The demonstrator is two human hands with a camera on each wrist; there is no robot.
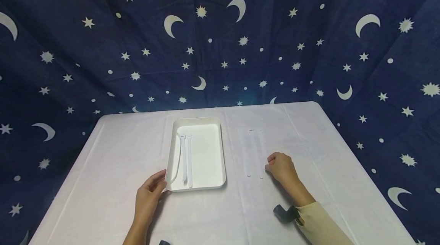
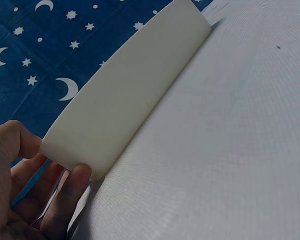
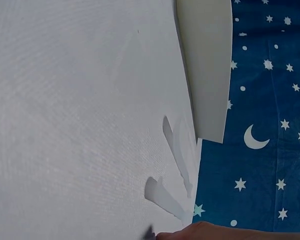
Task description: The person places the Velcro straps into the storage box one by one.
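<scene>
A shallow white rectangular tray [image 1: 207, 157] stands on the table, left of the middle. My left hand [image 1: 148, 198] grips its near left corner, thumb and fingers around the corner in the left wrist view. Along the tray's left side lie a curved white strip and two straight white strips [image 1: 190, 161]. Right of the tray, two faint, pale strips [image 1: 260, 161] lie side by side on the cloth. My right hand [image 1: 282, 167] is low beside the right-hand strip, fingers bent, with no object visible in them. The right wrist view shows only its edge, fingertips mostly hidden.
A white cloth [image 1: 330, 168] covers the table, whose far edge meets a dark blue curtain [image 1: 220, 61] with moons and stars. A black wrist device [image 1: 287, 213] sits at the right sleeve [image 1: 319, 224].
</scene>
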